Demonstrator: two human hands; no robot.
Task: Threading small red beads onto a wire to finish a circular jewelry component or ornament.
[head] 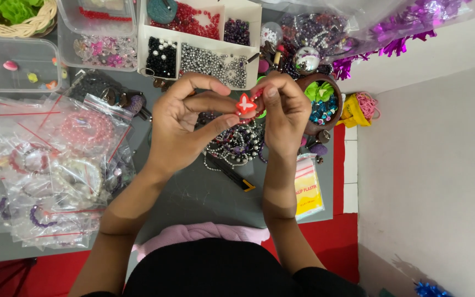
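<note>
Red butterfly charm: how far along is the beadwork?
Done: finished bracelets sit bagged in zip bags at left. In hand: left hand and right hand pinch the red butterfly charm. Left: loose beaded strands lie unbagged on the grey mat.

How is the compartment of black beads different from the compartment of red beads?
The black beads are dark with a few white ones mixed in; the red beads are bright and partly covered by a teal round piece. The black beads sit nearer the hands; the red beads sit farther back. Both lie in the same white divided tray.
</note>
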